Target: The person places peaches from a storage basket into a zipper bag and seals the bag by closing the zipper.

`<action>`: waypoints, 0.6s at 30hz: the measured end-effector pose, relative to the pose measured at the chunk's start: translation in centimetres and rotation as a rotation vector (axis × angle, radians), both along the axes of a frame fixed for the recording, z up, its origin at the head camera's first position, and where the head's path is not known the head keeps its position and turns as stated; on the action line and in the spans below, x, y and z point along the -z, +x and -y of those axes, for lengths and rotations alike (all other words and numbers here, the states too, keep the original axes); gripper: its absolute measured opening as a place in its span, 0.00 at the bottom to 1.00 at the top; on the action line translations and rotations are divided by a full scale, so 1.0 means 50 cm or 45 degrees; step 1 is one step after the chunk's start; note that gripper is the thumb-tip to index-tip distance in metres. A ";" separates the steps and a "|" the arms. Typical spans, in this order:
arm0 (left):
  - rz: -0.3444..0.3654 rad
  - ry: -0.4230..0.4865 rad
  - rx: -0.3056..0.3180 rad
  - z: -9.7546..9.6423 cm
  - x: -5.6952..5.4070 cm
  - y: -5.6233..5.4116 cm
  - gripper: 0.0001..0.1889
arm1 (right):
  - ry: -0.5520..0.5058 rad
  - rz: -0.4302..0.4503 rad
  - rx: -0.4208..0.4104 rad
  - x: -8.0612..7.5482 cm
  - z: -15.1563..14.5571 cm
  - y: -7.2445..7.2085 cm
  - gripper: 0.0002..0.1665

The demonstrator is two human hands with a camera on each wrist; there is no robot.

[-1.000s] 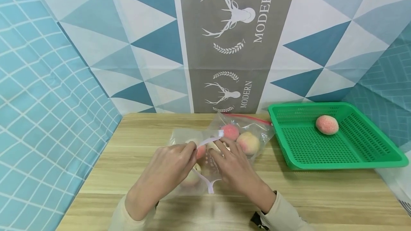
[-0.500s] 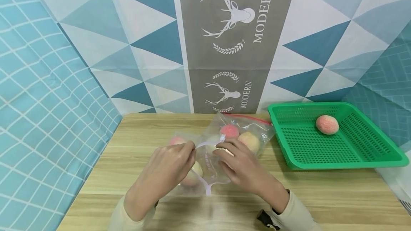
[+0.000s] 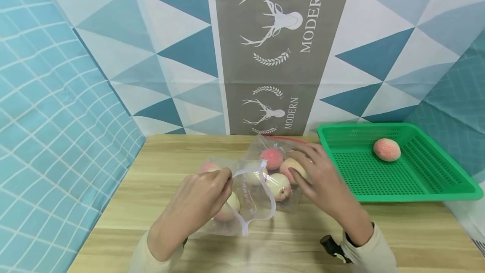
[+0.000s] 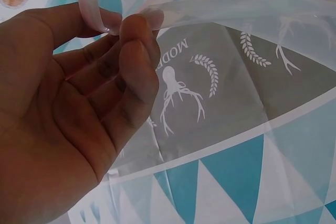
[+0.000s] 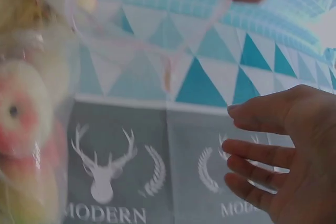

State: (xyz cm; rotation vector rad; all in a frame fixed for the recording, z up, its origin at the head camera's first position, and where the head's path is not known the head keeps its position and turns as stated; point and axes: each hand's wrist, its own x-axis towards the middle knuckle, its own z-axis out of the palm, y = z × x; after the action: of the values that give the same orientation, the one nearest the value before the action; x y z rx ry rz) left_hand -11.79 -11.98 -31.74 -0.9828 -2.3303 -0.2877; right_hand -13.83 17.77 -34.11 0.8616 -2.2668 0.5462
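My left hand (image 3: 198, 201) pinches the white-edged rim of a clear zip bag (image 3: 250, 212), whose mouth gapes toward the right. Peaches lie inside that bag, one of them a pale pink peach (image 3: 230, 207) partly behind my hand. In the left wrist view, thumb and fingertips grip the plastic rim (image 4: 93, 6). My right hand (image 3: 326, 180) hovers with loosely bent, spread fingers and nothing between them. Beneath and beside it rests a second clear bag with a red zip (image 3: 286, 139), holding several peaches, including a red one (image 3: 272, 158) and a pale one (image 3: 278, 186).
At the right stands a green plastic basket (image 3: 413, 198) with a single pink peach (image 3: 387, 149) inside. The wooden table (image 3: 166, 146) meets a patterned cloth backdrop (image 3: 265, 66) at the back and a blue checked cloth (image 3: 57, 138) on the left.
My right hand has left the rim of the near bag and moved right, toward the basket. The bag's mouth now stands open wider. My left hand keeps its place.
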 end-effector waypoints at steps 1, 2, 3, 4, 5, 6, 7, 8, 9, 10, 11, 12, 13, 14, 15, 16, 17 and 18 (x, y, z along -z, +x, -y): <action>0.008 -0.004 -0.003 0.000 0.000 0.000 0.11 | -0.009 0.015 0.027 -0.003 -0.009 0.000 0.22; 0.015 -0.007 -0.006 0.000 0.000 0.000 0.11 | -0.021 0.027 0.052 -0.006 -0.018 -0.001 0.23; 0.019 -0.011 -0.009 -0.001 0.001 0.000 0.12 | -0.033 0.046 0.077 -0.008 -0.028 -0.001 0.24; 0.023 -0.013 -0.007 -0.002 0.001 -0.001 0.12 | -0.045 0.063 0.102 -0.009 -0.037 0.000 0.26; 0.029 -0.015 -0.002 -0.003 0.002 -0.001 0.12 | -0.052 0.079 0.127 -0.010 -0.047 -0.001 0.26; 0.034 -0.017 0.001 -0.003 0.002 -0.001 0.12 | -0.056 0.094 0.151 -0.011 -0.059 -0.001 0.26; 0.040 -0.018 0.004 -0.004 0.002 -0.001 0.12 | -0.058 0.100 0.173 -0.010 -0.071 -0.003 0.26; 0.049 -0.016 0.006 -0.004 0.002 -0.001 0.13 | -0.058 0.102 0.196 -0.008 -0.083 -0.005 0.26; 0.058 -0.014 0.007 -0.004 0.001 -0.001 0.12 | -0.054 0.106 0.217 -0.006 -0.098 -0.007 0.26; 0.068 -0.009 0.008 -0.003 0.001 -0.001 0.12 | -0.044 0.113 0.240 -0.003 -0.113 -0.009 0.27; 0.078 -0.004 0.006 -0.002 0.000 -0.001 0.12 | -0.028 0.119 0.265 0.000 -0.129 -0.012 0.28; 0.085 0.001 0.003 0.000 -0.002 0.000 0.12 | -0.011 0.121 0.286 0.003 -0.146 -0.016 0.29; 0.092 0.007 0.001 0.002 -0.003 0.000 0.11 | 0.009 0.129 0.309 0.006 -0.162 -0.019 0.30; 0.099 0.013 0.001 0.004 -0.005 0.000 0.11 | 0.034 0.144 0.333 0.010 -0.177 -0.021 0.31; 0.100 0.018 0.001 0.007 -0.007 -0.001 0.10 | 0.061 0.156 0.353 0.013 -0.192 -0.024 0.32; 0.100 0.022 0.001 0.009 -0.008 -0.001 0.10 | 0.088 0.166 0.372 0.016 -0.206 -0.026 0.33; 0.099 0.025 0.002 0.012 -0.009 -0.001 0.10 | 0.113 0.175 0.384 0.020 -0.219 -0.028 0.33; 0.097 0.031 0.002 0.015 -0.010 -0.002 0.09 | 0.135 0.181 0.392 0.023 -0.230 -0.029 0.34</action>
State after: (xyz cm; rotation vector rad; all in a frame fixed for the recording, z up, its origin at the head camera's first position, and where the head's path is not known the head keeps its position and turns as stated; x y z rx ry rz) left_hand -11.91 -12.74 -31.23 -0.9781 -2.3886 -0.3592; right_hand -15.30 29.28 -35.27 0.5202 -2.5154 0.3583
